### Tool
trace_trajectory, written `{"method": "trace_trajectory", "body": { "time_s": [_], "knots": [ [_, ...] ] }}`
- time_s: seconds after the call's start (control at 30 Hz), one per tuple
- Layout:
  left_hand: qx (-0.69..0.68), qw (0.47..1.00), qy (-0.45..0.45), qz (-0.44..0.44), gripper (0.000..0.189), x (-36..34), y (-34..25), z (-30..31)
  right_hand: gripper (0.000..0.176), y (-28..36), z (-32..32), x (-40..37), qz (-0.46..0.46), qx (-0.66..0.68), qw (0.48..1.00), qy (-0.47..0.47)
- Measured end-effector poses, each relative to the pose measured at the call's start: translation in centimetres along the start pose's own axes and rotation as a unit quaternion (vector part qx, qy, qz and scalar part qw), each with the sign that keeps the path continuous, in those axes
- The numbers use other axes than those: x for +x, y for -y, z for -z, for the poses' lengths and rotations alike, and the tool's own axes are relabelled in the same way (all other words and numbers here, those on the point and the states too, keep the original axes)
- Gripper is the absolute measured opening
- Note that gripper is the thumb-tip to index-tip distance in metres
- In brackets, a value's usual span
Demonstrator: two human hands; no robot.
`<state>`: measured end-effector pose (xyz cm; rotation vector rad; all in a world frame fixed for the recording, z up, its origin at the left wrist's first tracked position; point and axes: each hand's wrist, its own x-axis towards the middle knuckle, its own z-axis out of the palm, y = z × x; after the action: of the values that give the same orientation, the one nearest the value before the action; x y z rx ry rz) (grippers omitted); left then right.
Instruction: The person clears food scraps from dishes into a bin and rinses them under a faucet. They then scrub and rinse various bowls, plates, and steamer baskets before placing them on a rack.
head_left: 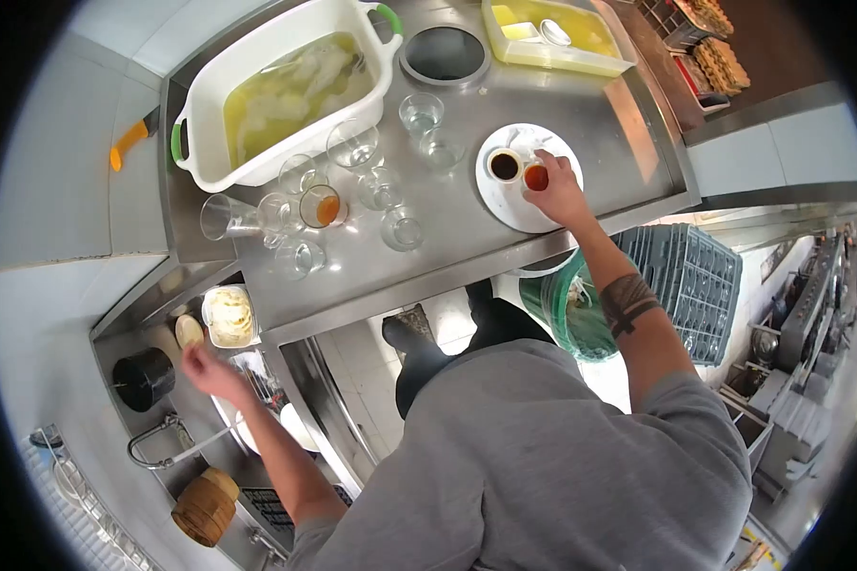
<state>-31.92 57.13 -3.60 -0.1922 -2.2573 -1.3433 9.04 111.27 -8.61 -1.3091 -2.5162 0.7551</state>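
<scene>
On the right of the steel counter, my right hand [559, 193] grips a small cup of reddish liquid [536, 178] on a white round plate [516, 211]. Beside it on the plate stands a small cup of dark liquid [504, 166]. At the lower left, my left hand [209, 369] is stretched over the sink area, close to a pale oval object [189, 330] and a tub of creamy yellowish food [230, 317]. Its fingers are blurred, and I cannot make out whether they touch anything.
Several clear glasses stand around a glass with orange-brown liquid [322, 206]. Behind them is a white basin [257, 174] of yellowish water. A yellow container [581, 59] sits at the back right. A faucet [152, 464] and black pot [143, 379] are at the left.
</scene>
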Motion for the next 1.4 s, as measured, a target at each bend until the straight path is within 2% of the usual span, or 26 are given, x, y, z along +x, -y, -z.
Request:
{"method": "trace_trajectory", "body": {
  "time_s": [0.03, 0.07, 0.1, 0.13, 0.17, 0.2, 0.3, 0.37, 0.4, 0.47, 0.5, 0.6, 0.67, 0.83, 0.87, 0.9, 1.0, 1.03, 1.1, 1.13, 1.17, 1.2, 1.23, 1.3, 1.33, 1.4],
  "knots": [
    [-0.087, 0.989, 0.112, 0.050, 0.014, -4.3, -7.8, -1.5, 0.084, -0.1, 0.4, 0.1, -0.013, 0.005, 1.000, 0.005],
    [-0.167, 0.953, 0.251, 0.032, 0.015, -8.7, -12.4, -2.8, 0.082, -0.1, 0.9, 0.0, -0.025, 0.009, 1.000, 0.011],
    [-0.183, 0.898, 0.399, 0.032, 0.021, -13.3, -14.8, -4.7, 0.082, -0.2, 1.4, -0.1, -0.022, 0.011, 1.000, 0.015],
    [-0.209, 0.831, 0.515, -0.019, 0.030, -16.9, -22.4, -7.4, 0.080, -0.1, 1.9, -0.4, -0.025, 0.001, 1.000, 0.011],
    [-0.180, 0.795, 0.566, -0.122, 0.042, -20.2, -25.3, -10.9, 0.077, 0.0, 2.5, -0.6, -0.027, -0.008, 1.000, 0.006],
    [-0.133, 0.788, 0.586, -0.134, 0.051, -23.2, -27.3, -14.3, 0.077, 0.2, 3.2, -0.7, -0.022, -0.007, 1.000, 0.006],
    [-0.063, 0.828, 0.519, -0.202, 0.062, -29.4, -30.0, -25.7, 0.072, -0.2, 5.2, -1.8, -0.024, -0.022, 0.999, 0.010],
    [0.012, 0.808, 0.531, -0.255, 0.064, -30.9, -30.0, -31.0, 0.067, -0.6, 6.2, -2.3, 0.011, -0.045, 0.999, 0.007],
    [0.010, 0.811, 0.528, -0.252, 0.064, -31.1, -30.0, -32.4, 0.067, -0.5, 6.8, -2.6, 0.015, -0.049, 0.999, 0.008],
    [0.101, 0.754, 0.575, -0.302, 0.071, -31.1, -30.1, -33.9, 0.065, 0.1, 8.0, -3.2, 0.018, -0.052, 0.998, 0.012],
    [0.101, 0.756, 0.575, -0.296, 0.071, -31.1, -29.9, -34.2, 0.065, 0.1, 8.5, -3.4, 0.020, -0.056, 0.998, 0.016],
    [0.128, 0.758, 0.577, -0.277, 0.066, -30.2, -30.2, -33.1, 0.063, 0.8, 9.7, -3.9, 0.045, -0.058, 0.997, 0.009],
    [0.074, 0.761, 0.590, -0.260, 0.062, -29.1, -29.9, -30.3, 0.072, 1.8, 10.7, -4.2, 0.052, -0.068, 0.995, 0.043],
    [-0.097, 0.816, 0.570, -0.026, 0.066, -23.7, -29.0, -13.9, 0.066, 8.9, 12.8, -5.5, 0.176, -0.127, 0.976, 0.029],
    [-0.107, 0.820, 0.562, 0.009, 0.070, -22.1, -27.8, -10.5, 0.065, 10.8, 12.9, -5.8, 0.191, -0.136, 0.972, 0.025],
    [-0.107, 0.841, 0.531, 0.000, 0.074, -20.5, -25.7, -7.3, 0.065, 13.2, 12.7, -6.2, 0.197, -0.130, 0.971, 0.029],
    [-0.010, 0.896, 0.427, 0.126, 0.078, -13.4, -17.5, 1.6, 0.065, 21.2, 11.3, -8.0, 0.217, -0.127, 0.967, 0.043],
    [0.027, 0.922, 0.351, 0.162, 0.077, -11.0, -14.1, 4.6, 0.065, 23.6, 10.3, -8.6, 0.248, -0.117, 0.961, 0.049],
    [0.051, 0.927, 0.271, 0.255, 0.068, -5.4, -7.2, 11.0, 0.064, 28.7, 7.1, -9.7, 0.291, -0.099, 0.949, 0.074],
    [0.098, 0.927, 0.218, 0.290, 0.067, -4.2, 1.3, 13.0, 0.062, 31.4, 5.4, -10.4, 0.308, -0.087, 0.942, 0.101],
    [0.092, 0.947, 0.130, 0.279, 0.072, -2.9, 8.3, 15.3, 0.063, 34.4, 3.3, -11.3, 0.329, -0.074, 0.935, 0.113],
    [0.055, 0.941, 0.070, 0.327, 0.079, -1.5, 15.2, 17.4, 0.063, 37.1, 1.2, -12.1, 0.342, -0.082, 0.929, 0.118],
    [0.015, 0.912, 0.053, 0.408, 0.071, 1.2, 16.8, 20.3, 0.063, 39.8, -1.2, -12.8, 0.372, -0.082, 0.915, 0.134],
    [-0.154, 0.880, -0.085, 0.441, 0.048, 3.4, 25.9, 23.5, 0.063, 45.5, -6.2, -14.7, 0.417, -0.092, 0.890, 0.156],
    [-0.226, 0.867, -0.088, 0.436, 0.038, 4.0, 31.7, 25.3, 0.063, 48.4, -8.8, -15.8, 0.449, -0.090, 0.869, 0.185],
    [-0.212, 0.815, -0.167, 0.513, 0.027, 5.5, 35.2, 27.5, 0.063, 54.4, -13.7, -18.5, 0.479, -0.082, 0.838, 0.247]
  ]
}}
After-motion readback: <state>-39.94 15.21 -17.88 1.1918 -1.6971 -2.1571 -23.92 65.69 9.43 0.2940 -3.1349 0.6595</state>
